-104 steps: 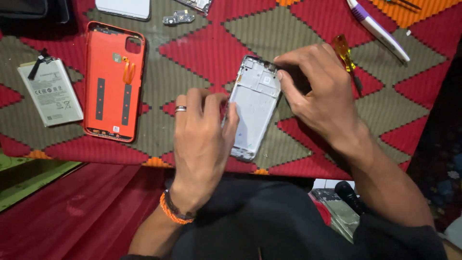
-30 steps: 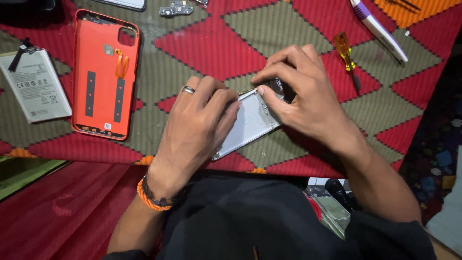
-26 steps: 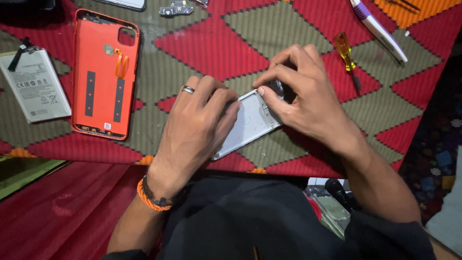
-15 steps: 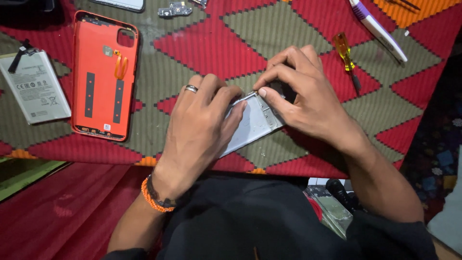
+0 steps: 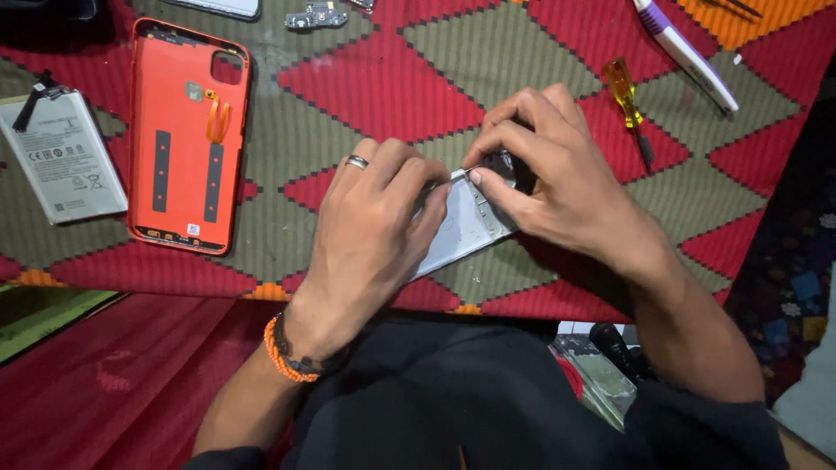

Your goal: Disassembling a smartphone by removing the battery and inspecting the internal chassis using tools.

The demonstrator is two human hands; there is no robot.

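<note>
Left hand (image 5: 376,228) lies palm-down over the silver phone frame (image 5: 466,228) at centre frame, fingers curled over its lower-left part, pressing and gripping it. Right hand (image 5: 557,174) pinches the frame's upper-right end, thumb and fingertips closed on the dark camera corner. Frame sits tilted on the red-and-olive patterned cloth (image 5: 540,52). Orange back cover (image 5: 187,135) lies inside-up at upper left; grey battery (image 5: 63,157) just left of it, apart. Yellow-handled screwdriver (image 5: 629,100) right of the right hand, near. White-purple pen-like tool (image 5: 684,52) at upper right. Small circuit part (image 5: 315,16) at top edge.
</note>
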